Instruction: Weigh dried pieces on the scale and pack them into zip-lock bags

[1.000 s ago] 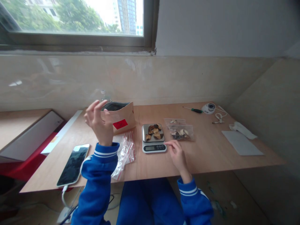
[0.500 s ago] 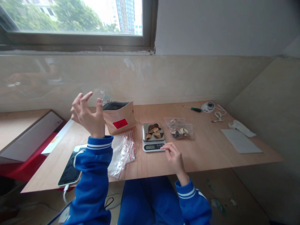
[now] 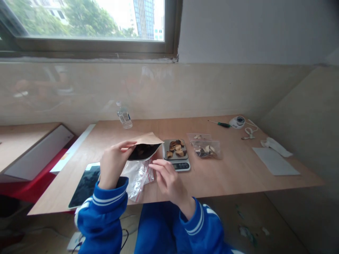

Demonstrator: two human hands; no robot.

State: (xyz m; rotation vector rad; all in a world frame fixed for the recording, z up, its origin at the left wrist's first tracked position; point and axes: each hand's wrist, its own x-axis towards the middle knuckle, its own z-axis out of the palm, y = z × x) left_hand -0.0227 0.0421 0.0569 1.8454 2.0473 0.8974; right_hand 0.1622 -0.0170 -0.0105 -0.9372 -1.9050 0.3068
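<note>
My left hand (image 3: 115,160) pinches the left edge of a brown paper bag (image 3: 150,138), which is tilted so that its dark mouth faces me; the contents are hard to make out. Just below the bag's right side is my right hand (image 3: 171,181), fingers stretched loosely and apart, with nothing in them. To the right, a small digital scale (image 3: 187,165) carries several brown dried slices (image 3: 178,148); my right hand partly covers its front. Clear zip bags with red strips (image 3: 136,180) lie under the paper bag.
Two zip bags of dried pieces (image 3: 207,149) lie right of the scale. Behind are a water bottle (image 3: 124,115), a green screwdriver (image 3: 224,125) and a white dome camera (image 3: 237,122). A tablet (image 3: 84,185) lies left, a white sheet (image 3: 275,161) right.
My left hand has come down and taken hold of the paper bag, now tipped towards me. My right hand has moved left from the scale's buttons to the bag's mouth.
</note>
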